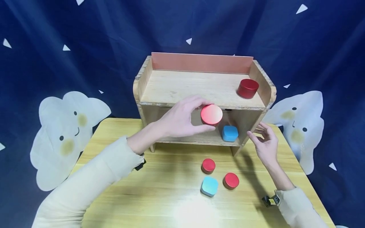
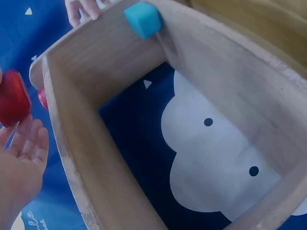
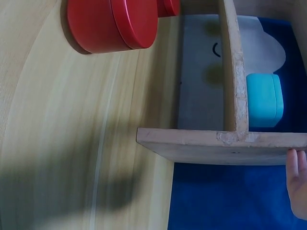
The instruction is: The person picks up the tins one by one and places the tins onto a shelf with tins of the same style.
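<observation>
My left hand (image 1: 183,118) pinches a round red tin (image 1: 211,114) between thumb and fingers, in front of the wooden shelf's upper board. In the left wrist view the same red tin (image 2: 13,98) shows at the left edge, beside the hand (image 2: 24,167). At the right end of the wooden shelf (image 1: 194,142), my right hand (image 1: 266,144) has its fingers loosely extended at the side panel. The right wrist view shows its fingertips (image 3: 291,160) right at that panel. A blue square tin (image 1: 230,133) stands on the lower board, near the right side.
Another red tin (image 1: 247,88) stands on the shelf top at the right. On the wooden table (image 1: 128,202) before the shelf lie two smaller red tins (image 1: 208,166) (image 1: 231,181) and a light blue tin (image 1: 209,186). A dark blue curtain (image 1: 119,38) hangs behind.
</observation>
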A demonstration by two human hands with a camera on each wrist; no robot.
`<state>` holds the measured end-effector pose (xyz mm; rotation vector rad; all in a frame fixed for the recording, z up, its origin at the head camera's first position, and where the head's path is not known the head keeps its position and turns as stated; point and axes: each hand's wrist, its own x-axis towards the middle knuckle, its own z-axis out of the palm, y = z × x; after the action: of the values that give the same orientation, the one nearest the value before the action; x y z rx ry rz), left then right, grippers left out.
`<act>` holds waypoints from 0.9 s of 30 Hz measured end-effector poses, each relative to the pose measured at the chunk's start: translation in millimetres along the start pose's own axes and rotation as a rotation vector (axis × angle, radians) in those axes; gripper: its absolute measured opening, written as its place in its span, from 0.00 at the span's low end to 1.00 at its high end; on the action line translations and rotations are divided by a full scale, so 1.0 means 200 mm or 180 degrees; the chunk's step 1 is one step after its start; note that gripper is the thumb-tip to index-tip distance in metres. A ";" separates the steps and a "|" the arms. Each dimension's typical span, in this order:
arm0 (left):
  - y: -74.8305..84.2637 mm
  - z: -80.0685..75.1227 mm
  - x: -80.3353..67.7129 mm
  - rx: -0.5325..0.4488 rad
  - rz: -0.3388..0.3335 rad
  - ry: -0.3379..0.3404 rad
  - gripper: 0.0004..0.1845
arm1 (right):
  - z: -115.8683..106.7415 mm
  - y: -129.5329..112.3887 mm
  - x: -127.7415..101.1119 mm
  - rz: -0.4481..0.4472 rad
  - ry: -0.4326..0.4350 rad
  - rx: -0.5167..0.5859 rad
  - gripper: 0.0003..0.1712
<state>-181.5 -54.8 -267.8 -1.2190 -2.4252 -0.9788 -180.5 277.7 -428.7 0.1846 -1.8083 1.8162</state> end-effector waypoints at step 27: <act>-0.09 0.07 0.34 0.0365 -0.0333 0.0155 0.31 | 0.00 0.01 0.01 -0.0094 -0.0035 -0.0024 0.29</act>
<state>-236.6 -11.1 -251.3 -1.0279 -2.4906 -0.8726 -182.7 278.6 -430.5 0.2177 -1.8103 1.7910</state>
